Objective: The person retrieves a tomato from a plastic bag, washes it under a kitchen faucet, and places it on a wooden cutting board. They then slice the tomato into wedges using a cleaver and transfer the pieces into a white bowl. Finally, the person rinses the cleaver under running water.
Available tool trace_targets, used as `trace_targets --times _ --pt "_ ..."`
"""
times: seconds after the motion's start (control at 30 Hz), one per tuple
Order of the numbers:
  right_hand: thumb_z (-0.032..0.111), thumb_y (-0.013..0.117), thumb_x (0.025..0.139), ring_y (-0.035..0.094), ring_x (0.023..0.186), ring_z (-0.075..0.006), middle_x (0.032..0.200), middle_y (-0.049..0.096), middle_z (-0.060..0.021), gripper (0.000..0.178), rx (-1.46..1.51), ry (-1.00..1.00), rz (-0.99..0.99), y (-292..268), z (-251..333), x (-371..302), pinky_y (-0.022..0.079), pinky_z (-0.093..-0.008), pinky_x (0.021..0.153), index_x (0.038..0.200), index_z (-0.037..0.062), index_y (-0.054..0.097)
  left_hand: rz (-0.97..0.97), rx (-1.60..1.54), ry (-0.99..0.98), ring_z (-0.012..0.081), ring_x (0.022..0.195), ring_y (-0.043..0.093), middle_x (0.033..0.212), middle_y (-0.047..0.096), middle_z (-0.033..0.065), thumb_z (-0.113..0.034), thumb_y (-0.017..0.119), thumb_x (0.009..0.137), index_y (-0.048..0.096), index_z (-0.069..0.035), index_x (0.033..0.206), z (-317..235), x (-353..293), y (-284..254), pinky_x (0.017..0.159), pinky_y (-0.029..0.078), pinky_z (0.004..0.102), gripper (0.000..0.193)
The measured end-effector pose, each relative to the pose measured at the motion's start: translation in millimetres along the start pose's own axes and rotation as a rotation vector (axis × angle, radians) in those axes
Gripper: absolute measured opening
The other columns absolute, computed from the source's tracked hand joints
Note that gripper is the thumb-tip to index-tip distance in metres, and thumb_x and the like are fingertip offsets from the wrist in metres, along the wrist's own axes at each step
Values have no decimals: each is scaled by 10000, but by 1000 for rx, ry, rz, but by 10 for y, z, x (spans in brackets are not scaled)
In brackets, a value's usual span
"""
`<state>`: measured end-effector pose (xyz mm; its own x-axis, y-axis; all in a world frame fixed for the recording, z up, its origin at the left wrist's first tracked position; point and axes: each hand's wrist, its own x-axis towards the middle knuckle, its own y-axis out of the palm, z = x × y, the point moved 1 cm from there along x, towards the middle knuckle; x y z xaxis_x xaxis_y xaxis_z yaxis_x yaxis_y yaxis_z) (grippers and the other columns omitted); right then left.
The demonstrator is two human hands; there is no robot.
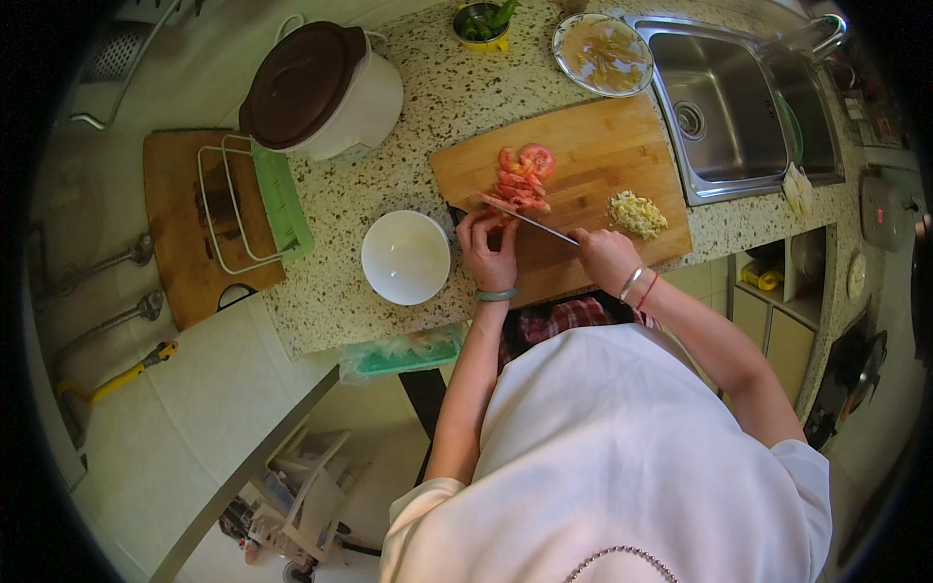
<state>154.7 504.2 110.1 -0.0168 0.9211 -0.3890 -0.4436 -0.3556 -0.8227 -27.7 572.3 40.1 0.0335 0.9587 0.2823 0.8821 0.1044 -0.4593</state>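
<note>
On the wooden cutting board lies a pile of sliced tomato, with round slices at its far end. My right hand grips the handle of a knife, whose blade points left across the near end of the tomato. Close beside the blade, the curled fingers of my left hand press on a tomato piece, which they partly hide. A small heap of chopped garlic rests on the right part of the board. Left of my left hand stands a white bowl, with nothing visible inside.
A white cooker with a brown lid stands at the back left, near a green rack. Behind the board are a yellow cup with green peppers and a plate of pale strips. A steel sink is at the right.
</note>
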Motion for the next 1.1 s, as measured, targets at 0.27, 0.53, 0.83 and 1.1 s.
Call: trace_targets --times 0.27,0.53,0.83,1.1 --pt "137 520 888 642 697 -389 706 637 -205 157 61 -25 -34 -189 43 -30 517 -467 612 989 35 585 -3 15 -22 262 928 579 1076 548 114 -77 784 748 603 -51 905 -71 10 -26 750 509 336 241" --pt "213 530 925 621 690 -402 708 630 -212 200 108 43 76 -313 69 -194 499 -490 632 911 35 618 4 -59 -50 198 872 609 1126 533 98 -67 772 777 608 -16 899 -83 1 -5 693 540 288 210" --pt "56 529 814 652 754 -390 799 652 -217 151 38 8 59 -89 232 155 529 -476 663 950 35 591 15 53 60 225 865 616 1099 560 121 -82 769 775 611 -15 896 -76 27 -20 727 537 305 210" --pt "77 537 813 651 761 -391 778 652 -215 171 13 43 85 0 -65 -134 526 -474 663 972 36 587 -21 20 28 262 890 608 1070 578 115 -91 787 750 610 -43 899 -38 27 -26 738 520 327 237"
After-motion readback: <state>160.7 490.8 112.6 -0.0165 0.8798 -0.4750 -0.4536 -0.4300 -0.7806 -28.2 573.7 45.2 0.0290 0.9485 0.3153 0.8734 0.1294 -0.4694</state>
